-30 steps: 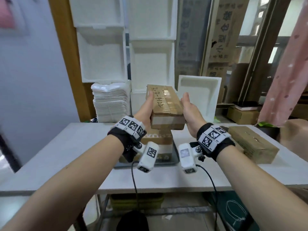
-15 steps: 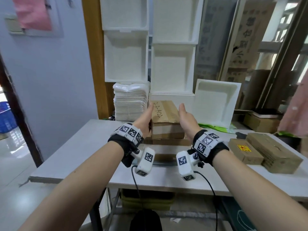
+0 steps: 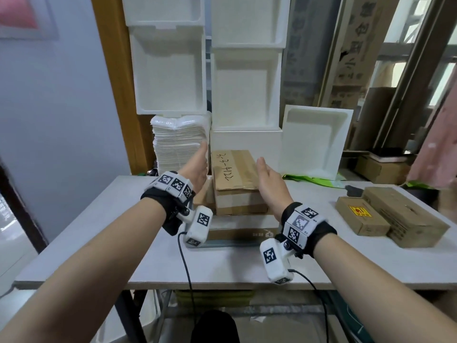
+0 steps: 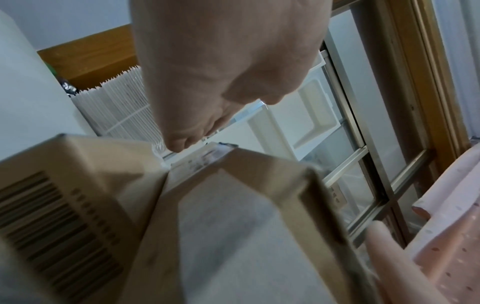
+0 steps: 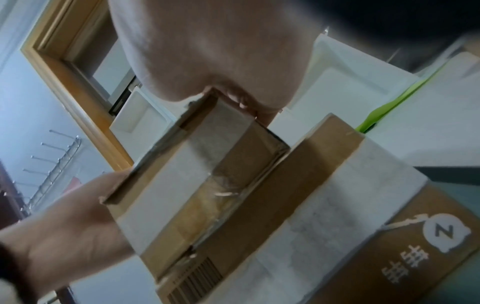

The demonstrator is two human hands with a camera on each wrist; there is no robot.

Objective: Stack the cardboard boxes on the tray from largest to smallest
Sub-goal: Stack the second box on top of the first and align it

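Left hand (image 3: 197,167) and right hand (image 3: 268,180), fingers straight, now flank the handwritten box (image 3: 233,169) rather than carrying it aloft; it sits atop the larger box (image 3: 241,231) on the tray (image 3: 222,243). Two boxes (image 3: 385,216) remain far right on tabletop (image 3: 99,231).

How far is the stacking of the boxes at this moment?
Done: a large box lies on the tray, with the handwritten box on top. In hand: left hand and right hand, fingers straight, flank that box. Left: two boxes on the table.
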